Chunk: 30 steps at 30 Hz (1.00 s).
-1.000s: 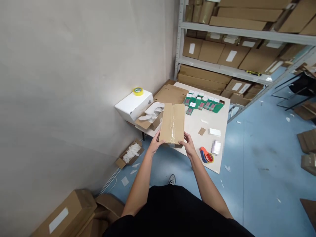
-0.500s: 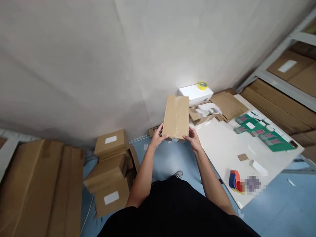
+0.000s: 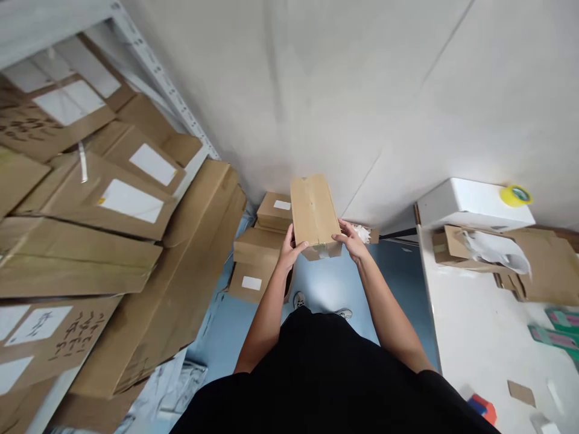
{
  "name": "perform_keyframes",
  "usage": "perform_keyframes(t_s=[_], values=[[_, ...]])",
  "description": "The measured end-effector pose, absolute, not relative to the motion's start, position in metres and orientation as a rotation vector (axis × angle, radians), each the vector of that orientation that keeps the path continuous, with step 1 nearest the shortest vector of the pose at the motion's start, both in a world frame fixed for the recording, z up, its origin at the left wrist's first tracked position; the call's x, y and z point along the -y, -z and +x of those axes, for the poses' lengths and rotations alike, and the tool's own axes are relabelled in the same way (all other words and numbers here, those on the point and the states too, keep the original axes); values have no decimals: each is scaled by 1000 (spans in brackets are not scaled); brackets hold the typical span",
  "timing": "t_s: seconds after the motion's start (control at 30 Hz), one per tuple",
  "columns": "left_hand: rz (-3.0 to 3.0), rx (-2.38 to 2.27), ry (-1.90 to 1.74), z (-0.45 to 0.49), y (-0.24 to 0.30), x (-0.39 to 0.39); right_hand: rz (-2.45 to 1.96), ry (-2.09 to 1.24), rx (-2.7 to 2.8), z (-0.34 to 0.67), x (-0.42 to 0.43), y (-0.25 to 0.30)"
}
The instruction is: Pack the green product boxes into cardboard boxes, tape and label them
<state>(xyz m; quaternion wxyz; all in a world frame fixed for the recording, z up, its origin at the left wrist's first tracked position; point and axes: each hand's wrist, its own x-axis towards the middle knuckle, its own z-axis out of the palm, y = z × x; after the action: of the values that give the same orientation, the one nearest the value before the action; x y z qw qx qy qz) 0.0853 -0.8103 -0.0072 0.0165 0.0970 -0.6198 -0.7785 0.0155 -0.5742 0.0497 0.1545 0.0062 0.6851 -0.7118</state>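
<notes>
A closed cardboard box (image 3: pixel 314 211), with clear tape along its top seam, is held up in front of my body. My left hand (image 3: pixel 289 250) grips its near left corner, thumb on the top edge. On the near right corner my right hand (image 3: pixel 353 242) grips it the same way, thumb over the edge. The fingers under and behind the box are partly hidden. Beyond and below it, to the left, stacked cardboard boxes (image 3: pixel 256 256) with white labels stand on the blue floor.
A shelf rack (image 3: pixel 163 84) loaded with labelled cartons fills the left side. At right, a white table (image 3: pixel 470 325) holds a white box (image 3: pixel 474 202), a roll of yellow tape (image 3: pixel 515 195), an open carton (image 3: pixel 456 247) and flat cardboard (image 3: pixel 549 265). A pale wall rises ahead.
My view has turned left, so the table has shifted right and the loaded shelf rack has come into sight. Both hands still hold the box, which now hangs in front of the stacked boxes.
</notes>
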Motion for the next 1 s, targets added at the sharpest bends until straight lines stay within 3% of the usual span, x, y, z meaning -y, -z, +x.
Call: perform_keyframes(t_s=[0.2,0.43,0.67,1.0], values=[[546,1801,2314,112,28,871,-223,1957,-1863,-31,673,-27],[862,1972,1878,97,11,934,7,1983,-2041,-57,744,-4],[798,1954,1850,91,-1,910,-206,2037,-2036,-20,690,-25],[437,2097,1873,36,-57,770,-222,2208,-2101,-1,550,-81]])
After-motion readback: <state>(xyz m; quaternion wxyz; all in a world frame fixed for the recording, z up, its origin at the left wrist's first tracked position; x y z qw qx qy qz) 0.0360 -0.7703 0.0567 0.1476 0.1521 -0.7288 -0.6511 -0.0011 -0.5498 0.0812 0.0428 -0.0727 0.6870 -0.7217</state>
